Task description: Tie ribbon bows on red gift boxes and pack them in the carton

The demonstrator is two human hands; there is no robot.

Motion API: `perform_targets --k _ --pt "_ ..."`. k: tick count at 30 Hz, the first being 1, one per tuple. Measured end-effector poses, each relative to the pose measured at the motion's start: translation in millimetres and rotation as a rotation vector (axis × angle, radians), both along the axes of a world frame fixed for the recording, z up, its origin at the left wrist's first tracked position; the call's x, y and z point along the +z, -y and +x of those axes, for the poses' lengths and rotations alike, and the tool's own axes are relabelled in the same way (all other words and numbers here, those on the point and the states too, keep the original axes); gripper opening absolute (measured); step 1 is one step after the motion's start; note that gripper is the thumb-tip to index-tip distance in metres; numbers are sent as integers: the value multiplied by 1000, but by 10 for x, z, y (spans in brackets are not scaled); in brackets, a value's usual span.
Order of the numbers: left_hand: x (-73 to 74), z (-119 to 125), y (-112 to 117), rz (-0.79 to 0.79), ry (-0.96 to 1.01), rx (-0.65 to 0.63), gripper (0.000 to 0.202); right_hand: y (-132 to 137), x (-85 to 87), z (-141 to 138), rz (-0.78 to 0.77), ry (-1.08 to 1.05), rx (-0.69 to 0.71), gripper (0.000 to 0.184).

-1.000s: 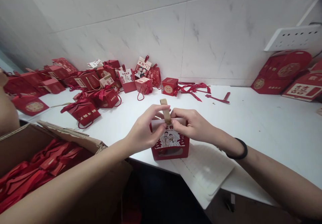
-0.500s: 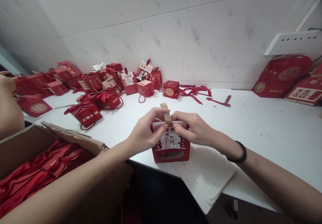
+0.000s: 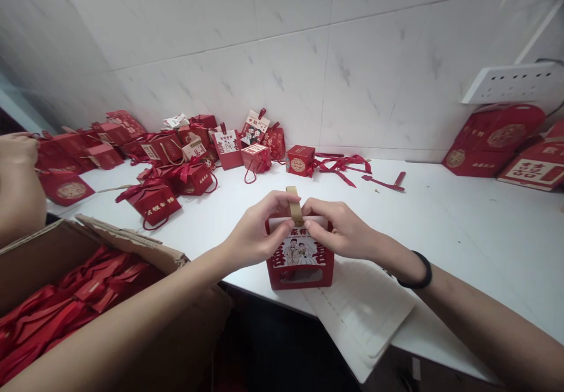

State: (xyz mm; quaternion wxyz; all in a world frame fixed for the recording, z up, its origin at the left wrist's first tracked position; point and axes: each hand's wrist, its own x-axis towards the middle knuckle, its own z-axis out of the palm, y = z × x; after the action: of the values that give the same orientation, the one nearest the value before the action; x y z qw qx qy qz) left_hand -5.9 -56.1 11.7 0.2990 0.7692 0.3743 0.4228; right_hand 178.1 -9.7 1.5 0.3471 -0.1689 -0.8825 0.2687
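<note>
A small red gift box (image 3: 299, 262) with a cartoon couple on its front stands at the near edge of the white table (image 3: 462, 227). A tan paper handle (image 3: 294, 203) sticks up from its top. My left hand (image 3: 255, 233) pinches the box's top flap and the handle from the left. My right hand (image 3: 339, 227), with a black band on the wrist, pinches the same spot from the right. Both hands are closed on the box top.
Several finished red gift boxes (image 3: 176, 151) with ribbons are piled along the tiled wall at the left. A cardboard carton (image 3: 88, 280) of red ribbons sits at the lower left. Flat red boxes (image 3: 502, 139) lie at the right under a white power strip (image 3: 515, 77). Another person's arm (image 3: 17, 186) shows at the far left.
The camera has tilted slightly, so the scene sits a little lower. My fingers have pressed the handle and top flap down a little; the box has stayed in place.
</note>
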Motion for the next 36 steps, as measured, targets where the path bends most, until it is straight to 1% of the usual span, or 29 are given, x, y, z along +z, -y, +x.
perform_targets --k 6,12,16,19,22,25,27,33,36 --pt "-13 0 -2 120 -85 71 32 9 -24 -7 11 -19 -21 8" --pt "-39 0 -15 142 -63 46 33 -5 -79 -35 97 -97 -53 6" --pt "-41 10 -12 125 -21 42 32 -8 -81 -49 131 -131 -56 5" --pt "-28 19 -3 68 26 31 31 0 -59 -50 144 -123 -63 9" --pt "-5 26 1 0 85 -1 27 2 -42 -47 96 -104 -53 11" --pt "17 27 -5 -56 102 -35 22 -5 -35 -43 25 -85 -35 11" --pt "20 26 -10 -79 104 -47 19 -7 -35 -41 24 -90 -42 10" --pt "-11 21 -8 -64 86 -38 16 13 -57 -45 109 -123 -58 5" --pt "-26 6 -17 -51 69 -53 17 9 -76 -50 120 -145 -53 8"
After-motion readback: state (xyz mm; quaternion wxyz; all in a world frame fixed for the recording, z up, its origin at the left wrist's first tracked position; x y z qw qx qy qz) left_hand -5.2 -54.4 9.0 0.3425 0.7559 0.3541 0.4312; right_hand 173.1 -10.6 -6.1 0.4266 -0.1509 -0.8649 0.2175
